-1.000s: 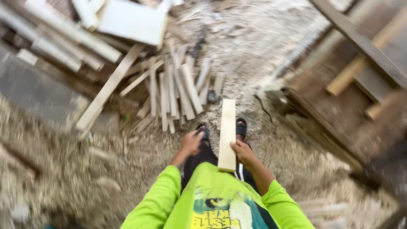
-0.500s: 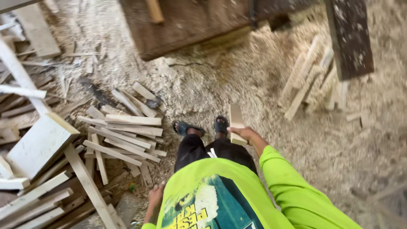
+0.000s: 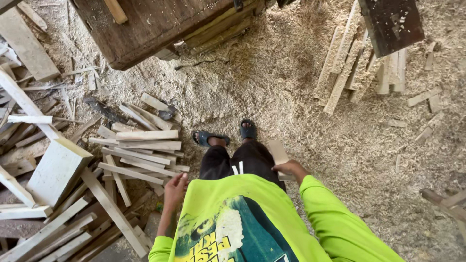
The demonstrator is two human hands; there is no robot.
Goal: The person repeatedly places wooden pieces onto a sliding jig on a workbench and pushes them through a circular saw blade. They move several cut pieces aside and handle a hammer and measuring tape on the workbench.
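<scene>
Beside the person's right thigh, a short pale wooden board (image 3: 278,154) is held low by the right hand (image 3: 290,168), whose fingers curl over its near end and pinch it; the far end points toward the feet, and the part under the hand and behind the black trousers (image 3: 238,162) is hidden. The left hand (image 3: 174,187) hangs free at the other side with its fingers loosely bent, pinching nothing, just above the nearest sticks of a scrap pile (image 3: 138,155). Both wrists run into bright lime-green sleeves; the shirt (image 3: 228,223) carries a dark teal printed picture with yellow lettering at the bottom edge (cut off by the frame, and seen upside down). Two dark sandals (image 3: 228,134) stand on the sawdust floor (image 3: 291,87), which is thick with pale shavings.

Left of the legs, the scrap pile is a loose heap of thin cut strips lying crosswise, mixed with longer planks and one thick pale block (image 3: 56,167); how the lower pieces lie cannot be made out. Ahead stands a dark, worn wooden bench (image 3: 150,24), its top cut off by the upper edge. At the upper right a second dark wooden block (image 3: 391,22) hangs over a leaning bundle of short slats (image 3: 349,63), partly covering them. A few stray offcuts lie farther right, and at the right edge the ends of some darker planks (image 3: 444,199) poke into view, the rest out of frame.
</scene>
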